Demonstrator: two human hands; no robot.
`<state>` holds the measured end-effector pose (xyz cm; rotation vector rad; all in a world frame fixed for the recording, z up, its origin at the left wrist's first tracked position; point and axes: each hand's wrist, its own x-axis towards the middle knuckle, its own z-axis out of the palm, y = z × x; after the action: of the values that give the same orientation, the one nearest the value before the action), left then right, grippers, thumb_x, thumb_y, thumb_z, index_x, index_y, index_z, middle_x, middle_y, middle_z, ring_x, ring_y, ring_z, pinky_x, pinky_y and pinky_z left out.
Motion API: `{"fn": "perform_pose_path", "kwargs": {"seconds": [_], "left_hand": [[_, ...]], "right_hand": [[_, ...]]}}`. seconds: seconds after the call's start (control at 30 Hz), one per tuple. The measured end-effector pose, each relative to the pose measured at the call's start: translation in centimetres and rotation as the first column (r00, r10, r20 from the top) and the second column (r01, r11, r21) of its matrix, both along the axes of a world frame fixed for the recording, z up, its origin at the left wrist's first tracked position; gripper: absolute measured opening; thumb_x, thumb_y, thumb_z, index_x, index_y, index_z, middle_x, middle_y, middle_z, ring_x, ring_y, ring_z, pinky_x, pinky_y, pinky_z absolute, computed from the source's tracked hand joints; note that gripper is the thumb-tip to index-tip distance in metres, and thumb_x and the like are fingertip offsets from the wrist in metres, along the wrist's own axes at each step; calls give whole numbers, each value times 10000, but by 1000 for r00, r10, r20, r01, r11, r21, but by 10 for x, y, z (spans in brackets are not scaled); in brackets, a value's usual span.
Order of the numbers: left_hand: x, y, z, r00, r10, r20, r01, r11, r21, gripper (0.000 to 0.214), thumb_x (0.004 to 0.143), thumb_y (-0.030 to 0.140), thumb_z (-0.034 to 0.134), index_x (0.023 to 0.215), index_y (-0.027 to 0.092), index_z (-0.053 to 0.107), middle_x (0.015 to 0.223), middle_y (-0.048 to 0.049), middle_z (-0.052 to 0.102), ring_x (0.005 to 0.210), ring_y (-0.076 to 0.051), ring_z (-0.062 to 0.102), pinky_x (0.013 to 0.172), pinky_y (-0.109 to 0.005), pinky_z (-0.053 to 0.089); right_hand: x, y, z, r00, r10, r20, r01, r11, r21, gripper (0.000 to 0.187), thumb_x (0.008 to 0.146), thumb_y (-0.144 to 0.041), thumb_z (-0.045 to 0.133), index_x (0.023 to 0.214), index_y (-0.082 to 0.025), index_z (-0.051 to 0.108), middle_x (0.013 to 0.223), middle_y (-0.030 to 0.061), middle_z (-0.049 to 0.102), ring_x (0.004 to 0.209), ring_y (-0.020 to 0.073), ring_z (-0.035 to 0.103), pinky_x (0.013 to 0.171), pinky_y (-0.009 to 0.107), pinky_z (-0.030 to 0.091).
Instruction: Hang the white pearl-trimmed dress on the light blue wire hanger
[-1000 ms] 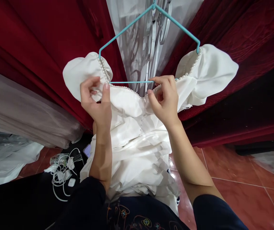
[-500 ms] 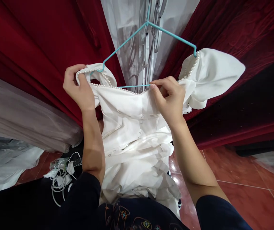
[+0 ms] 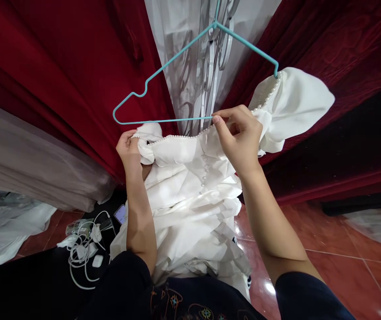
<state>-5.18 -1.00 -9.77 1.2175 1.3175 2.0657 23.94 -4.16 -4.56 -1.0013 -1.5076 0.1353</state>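
A white satin dress point(image 3: 193, 195) hangs half on a turquoise wire hanger point(image 3: 163, 120) in the middle of the frame, in front of red velvet curtains point(image 3: 60, 66) and a pale sheer curtain point(image 3: 183, 26). The left hand point(image 3: 129, 149) is closed around the bunched left puff sleeve point(image 3: 148, 143), which sits below the hanger's bare left shoulder and clear of it. The right hand point(image 3: 240, 133) pinches thumb and forefinger on the pearl-trimmed neckline point(image 3: 177, 137) where the hanger's bottom bar passes. Whether the bar itself is in the pinch cannot be told. The right puff sleeve point(image 3: 297, 104) hangs on the hanger's right end, at the upper right.

The dress looks light, soft and slippery, so it should slide off the thin wire easily. The pearls and the row of small buttons point(image 3: 204, 171) down the middle look delicate, so the sturdier hold seems to be the sleeve cloth or the seam beside the beads, not the beads.

The dress's long axis runs from the neckline at mid-frame down toward the bottom edge, skirt toward the person. The hanger lies across it, left to right, with its hook out of sight at the top.

At the lower left a tangle of white charger cables point(image 3: 83, 253) and a phone point(image 3: 121, 213) lie by the red tiled floor point(image 3: 337, 240).
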Motion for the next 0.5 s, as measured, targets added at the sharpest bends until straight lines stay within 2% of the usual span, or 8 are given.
{"fn": "perform_pose_path", "kwargs": {"seconds": [0.1,0.17,0.3,0.4,0.5], "left_hand": [[17,-14,9,993,-76,-93,85,992,92,173,790,159,690,938,181,777,984,-40,798,982,-195,757,944,-301,606],[32,-18,18,977,-181,-112,195,971,135,221,796,155,722,1007,191,776,1067,-49,810,1051,-206,762,992,-308,607],[68,-22,36,902,-426,-62,431,893,131,261,945,385,734,1160,242,701,1257,-79,772,1208,-248,731,1053,-349,598],[90,-26,43,867,-497,5,487,851,195,276,1005,509,681,1120,262,642,1171,-71,762,1162,-256,728,1043,-377,596],[100,-30,46,862,-505,41,476,835,277,255,1009,499,692,1027,258,609,1040,-49,743,1086,-244,728,1010,-369,594]], "right_hand": [[-1,0,1,1000,-4,-1,4,1000,-6,288,1050,-481,652,978,-230,773,887,11,649,653,85,494,587,293,366],[-1,0,2,1000,-2,-4,2,1000,-10,288,1051,-476,652,980,-225,774,877,8,637,647,80,474,595,292,364],[-8,-5,2,1000,2,-9,-2,1000,-12,299,1063,-470,631,992,-213,767,894,8,641,626,66,435,564,271,334],[-13,-12,1,1000,6,-26,-6,1000,5,299,1071,-460,615,998,-209,761,938,23,671,652,74,480,546,264,337],[-10,-16,5,1000,11,-17,-11,1000,0,283,1068,-466,610,1056,-231,768,1004,46,701,742,114,577,561,281,399]]}}
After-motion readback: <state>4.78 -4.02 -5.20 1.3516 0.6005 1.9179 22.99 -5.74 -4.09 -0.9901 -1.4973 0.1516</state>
